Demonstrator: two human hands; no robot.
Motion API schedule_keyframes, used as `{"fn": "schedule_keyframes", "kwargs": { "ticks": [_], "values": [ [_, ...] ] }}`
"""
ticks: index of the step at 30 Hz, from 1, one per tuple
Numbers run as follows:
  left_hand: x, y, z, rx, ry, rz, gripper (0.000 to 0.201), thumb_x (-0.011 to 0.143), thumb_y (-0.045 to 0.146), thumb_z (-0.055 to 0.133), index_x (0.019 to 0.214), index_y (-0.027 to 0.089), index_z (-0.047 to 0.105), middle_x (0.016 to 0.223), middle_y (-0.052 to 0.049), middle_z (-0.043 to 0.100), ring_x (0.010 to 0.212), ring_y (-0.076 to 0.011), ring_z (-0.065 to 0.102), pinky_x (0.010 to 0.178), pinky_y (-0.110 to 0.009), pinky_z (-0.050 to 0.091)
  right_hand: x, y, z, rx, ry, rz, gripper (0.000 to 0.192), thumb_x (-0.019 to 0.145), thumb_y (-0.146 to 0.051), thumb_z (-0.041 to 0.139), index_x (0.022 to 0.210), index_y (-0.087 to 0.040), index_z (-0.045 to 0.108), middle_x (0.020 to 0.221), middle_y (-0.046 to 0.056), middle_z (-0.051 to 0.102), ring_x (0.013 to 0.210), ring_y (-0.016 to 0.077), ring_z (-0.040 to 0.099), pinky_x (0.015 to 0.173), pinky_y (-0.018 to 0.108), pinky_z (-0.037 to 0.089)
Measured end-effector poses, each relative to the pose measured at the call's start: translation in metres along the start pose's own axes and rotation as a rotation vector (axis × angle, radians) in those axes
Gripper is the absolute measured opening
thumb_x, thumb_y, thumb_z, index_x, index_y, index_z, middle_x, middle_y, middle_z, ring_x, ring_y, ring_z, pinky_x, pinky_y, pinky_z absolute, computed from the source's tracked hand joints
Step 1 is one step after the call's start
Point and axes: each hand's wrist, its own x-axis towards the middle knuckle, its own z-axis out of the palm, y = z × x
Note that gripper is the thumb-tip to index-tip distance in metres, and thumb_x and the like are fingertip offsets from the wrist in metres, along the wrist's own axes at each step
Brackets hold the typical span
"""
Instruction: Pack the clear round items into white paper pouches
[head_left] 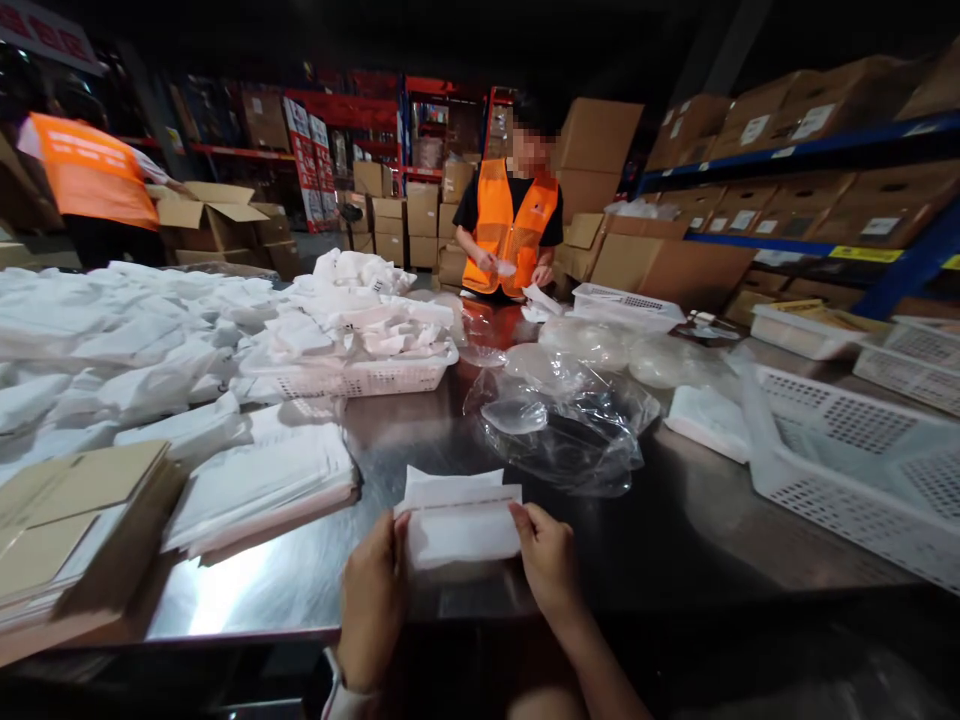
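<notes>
From the head view, both hands grasp a small white packet (459, 522) at six o'clock, near the front edge of the steel surface (675, 540); the left hand (373, 598) pinches its left edge, fingers curled and mostly closed, thumb on top; the right hand (550, 562) pinches the right edge the same way, fingertips (523, 517) on the flap; neither hand is spread wide. The step in hand looks like folding or sealing the flap along the top; to do it well I would judge that the packet should be kept flat and taut between both hands, edges square, and the flap pressed evenly from end to end. At nine o'clock lies a stack of flat white bags (262, 485); at one o'clock crumpled clear plastic (562, 420); at three o'clock a white perforated basket (862, 470); at twelve o'clock a co-worker in an orange vest (510, 230) handles a piece of their own.
</notes>
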Motion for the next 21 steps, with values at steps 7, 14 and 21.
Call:
{"fn": "schedule_keyframes", "kwargs": {
  "ticks": [7, 14, 21],
  "values": [
    [-0.0068, -0.0052, -0.0023, 0.223, -0.026, -0.011, 0.032, 0.098, 0.033, 0.031, 0.083, 0.022, 0.056, 0.063, -0.003, 0.060, 0.058, -0.0191, 0.056, 0.056, -0.027, 0.029, -0.0070, 0.0026, -0.0012, -0.204, 0.026, -0.137, 0.064, 0.097, -0.058, 0.031, 0.053, -0.018, 0.055, 0.045, 0.001, 0.053, 0.040, 0.0093, 0.039, 0.047, 0.026, 0.027],
    [-0.0034, 0.0008, -0.0053, 0.298, -0.051, -0.013, 0.034, 0.100, 0.033, 0.033, 0.083, 0.019, 0.059, 0.066, -0.006, 0.064, 0.061, -0.0219, 0.060, 0.055, -0.028, 0.027, -0.0093, 0.0042, -0.0016, -0.285, 0.029, -0.208, 0.059, 0.099, -0.050, 0.033, 0.054, -0.020, 0.055, 0.050, 0.003, 0.057, 0.046, 0.0128, 0.050, 0.051, 0.027, 0.031],
    [-0.0022, 0.0016, -0.0042, 0.491, -0.059, -0.039, 0.035, 0.101, 0.034, 0.030, 0.098, 0.019, 0.062, 0.068, -0.008, 0.067, 0.064, -0.0254, 0.065, 0.053, -0.029, 0.026, -0.0085, 0.0059, -0.0013, -0.351, 0.039, -0.228, 0.062, 0.100, -0.052, 0.029, 0.054, -0.020, 0.057, 0.049, 0.003, 0.057, 0.045, 0.0125, 0.050, 0.050, 0.027, 0.029]
  ]
}}
